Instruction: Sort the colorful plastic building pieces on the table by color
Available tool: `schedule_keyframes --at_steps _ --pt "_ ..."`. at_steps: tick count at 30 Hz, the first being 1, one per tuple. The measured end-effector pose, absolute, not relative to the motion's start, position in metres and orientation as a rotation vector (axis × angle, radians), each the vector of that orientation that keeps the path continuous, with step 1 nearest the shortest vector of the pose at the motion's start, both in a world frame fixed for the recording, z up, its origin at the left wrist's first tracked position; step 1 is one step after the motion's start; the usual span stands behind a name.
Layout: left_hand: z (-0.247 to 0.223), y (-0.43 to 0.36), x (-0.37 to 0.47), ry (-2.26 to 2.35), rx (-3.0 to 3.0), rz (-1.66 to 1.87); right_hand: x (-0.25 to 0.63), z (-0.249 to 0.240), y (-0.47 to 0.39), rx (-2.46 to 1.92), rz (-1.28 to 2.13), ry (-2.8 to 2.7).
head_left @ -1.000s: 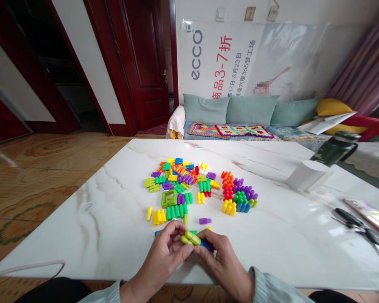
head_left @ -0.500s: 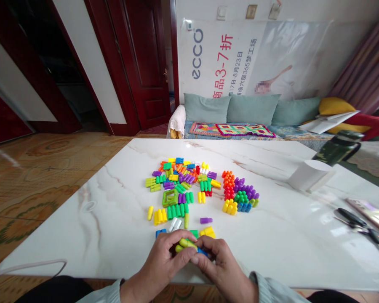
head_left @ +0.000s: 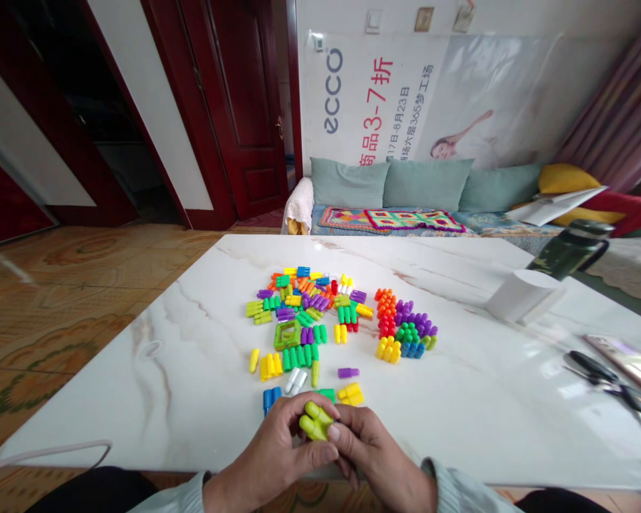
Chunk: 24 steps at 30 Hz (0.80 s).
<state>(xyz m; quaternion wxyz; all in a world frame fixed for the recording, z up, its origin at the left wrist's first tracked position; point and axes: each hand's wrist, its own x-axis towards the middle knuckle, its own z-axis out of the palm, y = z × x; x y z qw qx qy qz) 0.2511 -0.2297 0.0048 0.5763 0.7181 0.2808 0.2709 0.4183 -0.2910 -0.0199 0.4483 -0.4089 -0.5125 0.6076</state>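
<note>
Close to the table's near edge, my left hand [head_left: 272,442] and my right hand [head_left: 379,449] meet around a lime-green building block [head_left: 316,422] with two rounded pegs facing up and left. Both hands are closed on it, and its lower part is hidden by the fingers. Just beyond my fingers lie a blue block [head_left: 271,399], a white block [head_left: 295,381], a green block [head_left: 327,395] and a yellow block [head_left: 351,394]. A purple single block [head_left: 348,372] rests a little farther off.
Mixed coloured blocks [head_left: 299,299] are strewn over the marble-look table [head_left: 192,370]. Grouped blocks [head_left: 406,328] stand to their right. Farther right are a white paper holder [head_left: 526,296], a camouflage flask [head_left: 569,249], scissors [head_left: 609,385] and a phone [head_left: 627,363]. A cable [head_left: 48,449] crosses the left edge.
The lime-green block has been turned in my hands, so its pegs now face up more. The blue piece seen between my fingers before is now out of sight.
</note>
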Motion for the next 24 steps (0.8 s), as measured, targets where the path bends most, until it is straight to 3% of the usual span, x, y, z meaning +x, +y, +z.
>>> schedule_keyframes --at_steps 24 --pt "0.0040 -0.2285 0.2496 0.696 1.600 0.665 0.4176 -0.0182 -0.2917 -1.106 1.495 -1.237"
